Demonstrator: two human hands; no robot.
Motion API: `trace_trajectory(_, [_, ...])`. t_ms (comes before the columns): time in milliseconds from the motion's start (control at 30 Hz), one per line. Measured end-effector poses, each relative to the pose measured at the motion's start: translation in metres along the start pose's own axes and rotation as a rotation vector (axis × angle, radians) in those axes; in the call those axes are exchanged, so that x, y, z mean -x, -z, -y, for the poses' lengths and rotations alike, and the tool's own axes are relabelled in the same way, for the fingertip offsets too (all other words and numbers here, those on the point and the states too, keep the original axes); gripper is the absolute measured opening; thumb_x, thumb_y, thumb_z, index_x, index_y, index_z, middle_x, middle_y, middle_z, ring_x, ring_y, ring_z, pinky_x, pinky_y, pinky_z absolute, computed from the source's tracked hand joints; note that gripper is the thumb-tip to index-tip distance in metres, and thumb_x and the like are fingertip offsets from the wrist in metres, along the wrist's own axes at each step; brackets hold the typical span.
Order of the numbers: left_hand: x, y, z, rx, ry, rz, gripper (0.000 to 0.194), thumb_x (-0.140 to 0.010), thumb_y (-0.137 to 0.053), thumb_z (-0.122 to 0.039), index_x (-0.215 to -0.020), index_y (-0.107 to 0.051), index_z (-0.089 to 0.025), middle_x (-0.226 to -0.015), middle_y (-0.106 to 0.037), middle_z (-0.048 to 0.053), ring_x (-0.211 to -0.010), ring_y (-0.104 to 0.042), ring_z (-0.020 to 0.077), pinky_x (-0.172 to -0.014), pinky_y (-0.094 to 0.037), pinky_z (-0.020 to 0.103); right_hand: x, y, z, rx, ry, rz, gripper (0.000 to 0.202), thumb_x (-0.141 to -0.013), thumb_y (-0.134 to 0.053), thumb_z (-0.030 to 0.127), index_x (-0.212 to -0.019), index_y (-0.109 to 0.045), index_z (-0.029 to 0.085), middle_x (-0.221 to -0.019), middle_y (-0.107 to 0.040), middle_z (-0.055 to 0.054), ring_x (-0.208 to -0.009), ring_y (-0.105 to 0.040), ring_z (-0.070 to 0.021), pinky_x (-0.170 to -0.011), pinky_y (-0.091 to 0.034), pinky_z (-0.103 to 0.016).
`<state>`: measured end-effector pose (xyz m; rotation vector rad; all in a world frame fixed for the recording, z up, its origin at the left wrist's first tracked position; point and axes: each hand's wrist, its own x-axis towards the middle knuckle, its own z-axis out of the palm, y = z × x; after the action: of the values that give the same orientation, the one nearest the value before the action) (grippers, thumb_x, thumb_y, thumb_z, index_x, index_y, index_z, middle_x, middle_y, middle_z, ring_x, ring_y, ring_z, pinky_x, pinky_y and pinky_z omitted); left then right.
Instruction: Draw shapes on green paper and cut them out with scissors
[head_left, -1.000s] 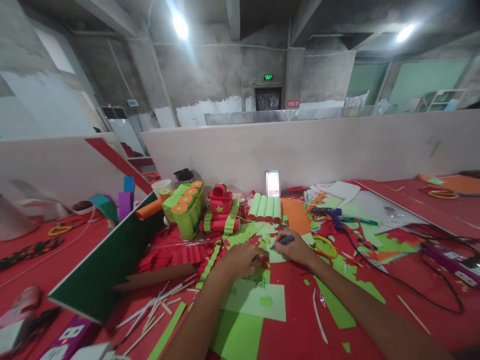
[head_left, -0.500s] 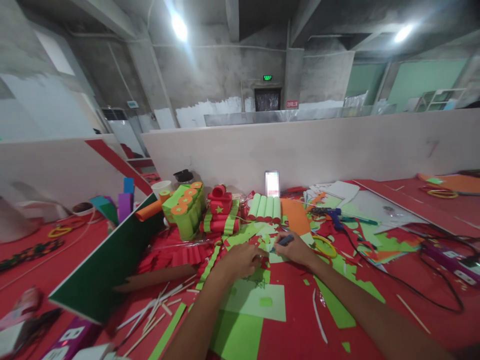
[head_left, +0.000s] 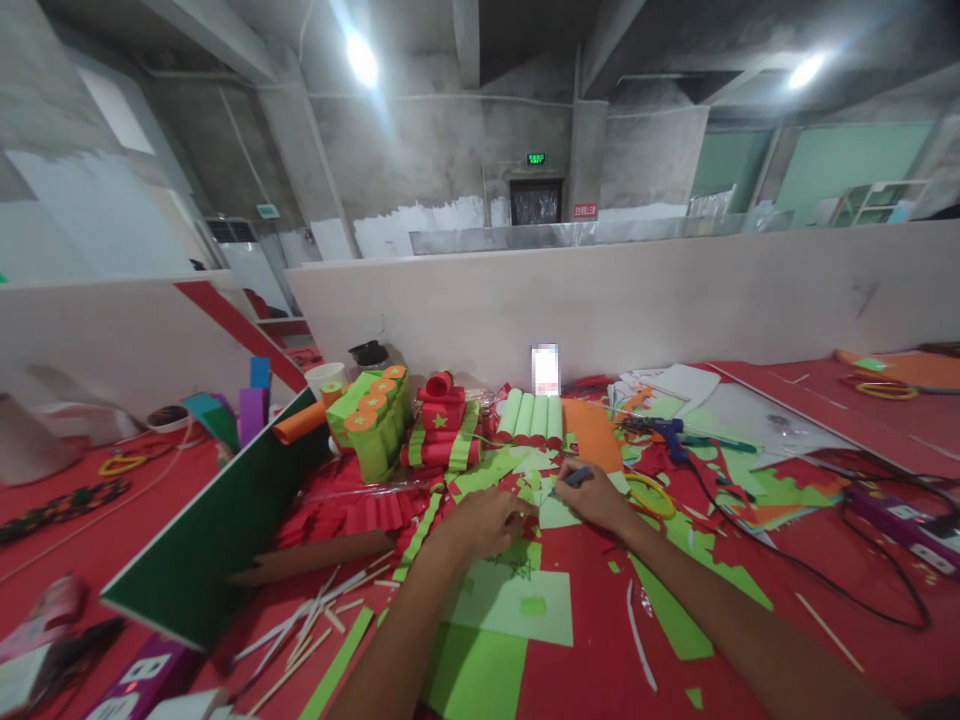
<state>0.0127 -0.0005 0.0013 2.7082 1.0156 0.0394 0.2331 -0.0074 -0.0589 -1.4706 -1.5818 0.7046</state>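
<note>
My right hand [head_left: 589,495] is closed around a dark pen [head_left: 577,478], its tip down at a small piece of pale green paper [head_left: 559,515]. To its left, my left hand [head_left: 491,522] has its fingers curled and pressed together at the left side of that same piece, low over the table. Below the left hand lies a larger pale green sheet [head_left: 551,590] with pen-drawn star lines and a small bright green scrap [head_left: 533,606] on top. A bright green sheet [head_left: 472,670] shows from beneath it.
Behind my hands stand several pale green rolls [head_left: 529,418], a red paper model [head_left: 442,420] and a green-orange one [head_left: 371,420]. A blue glue gun [head_left: 667,430] and yellow-handled scissors [head_left: 651,495] lie right, with a black cable [head_left: 787,560]. A dark green board [head_left: 210,530] leans left, near thin sticks [head_left: 307,630].
The pen and my right hand have shifted very slightly over the small paper. My left hand stays nearly where it was, and the whole view has dipped a little.
</note>
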Motion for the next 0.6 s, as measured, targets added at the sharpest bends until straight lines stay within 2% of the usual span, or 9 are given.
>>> trace_trajectory(333, [-0.0002,0.0009,-0.0020,-0.023,0.006,0.005,0.048,-0.078,-0.045,-0.014,-0.118,-0.063,-0.033,-0.094,-0.072,0.004,-0.083,-0.065,0.0210,-0.068,-0.045,0.025,0.0002,-0.0026,0.0002,-0.003,0.125,0.072,0.013,-0.072,-0.064,0.029,-0.069,-0.068,0.017,-0.064,-0.067,-0.001,-0.058,-0.055,-0.0138,-0.054,-0.040,-0.021])
trace_trajectory(600, [-0.0019,-0.0043,0.0046,-0.024,-0.011,-0.012,0.050,-0.078,-0.045,-0.014,-0.120,-0.061,-0.036,-0.095,-0.072,0.003,-0.082,-0.066,0.0223,-0.068,-0.046,0.028,-0.0029,-0.0043,-0.0062,0.012,0.073,0.038,0.009,-0.067,-0.062,0.021,-0.059,-0.062,0.017,-0.057,-0.062,0.001,-0.054,-0.052,-0.0126,-0.051,-0.037,-0.021])
